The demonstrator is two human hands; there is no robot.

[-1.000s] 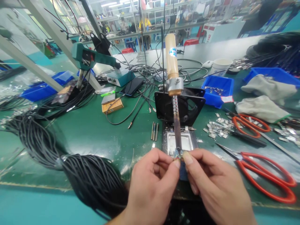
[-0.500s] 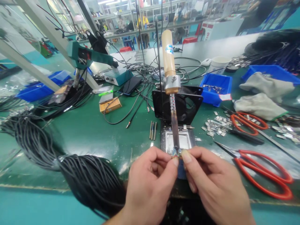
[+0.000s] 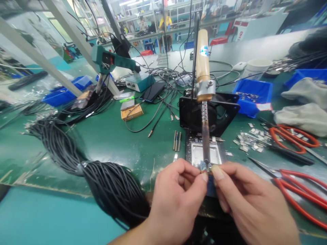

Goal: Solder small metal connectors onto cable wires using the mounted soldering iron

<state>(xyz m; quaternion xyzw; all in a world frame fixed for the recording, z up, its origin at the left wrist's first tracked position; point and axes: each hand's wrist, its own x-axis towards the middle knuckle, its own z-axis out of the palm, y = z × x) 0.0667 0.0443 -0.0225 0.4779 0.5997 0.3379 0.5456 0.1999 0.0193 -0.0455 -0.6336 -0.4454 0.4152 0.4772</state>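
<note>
The left hand (image 3: 176, 200) and right hand (image 3: 251, 200) are pinching a small, partly hidden workpiece (image 3: 204, 171) at the soldering iron (image 3: 205, 136) tip, apparently positioning it for soldering.

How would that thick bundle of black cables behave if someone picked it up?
The thick bundle of black cables would probably sag, not act stiff, as it lies in curves and one end reaches past the green table. It may feel fairly heavy, with so many cables packed together. Its bent shape makes rolling unlikely.
</note>
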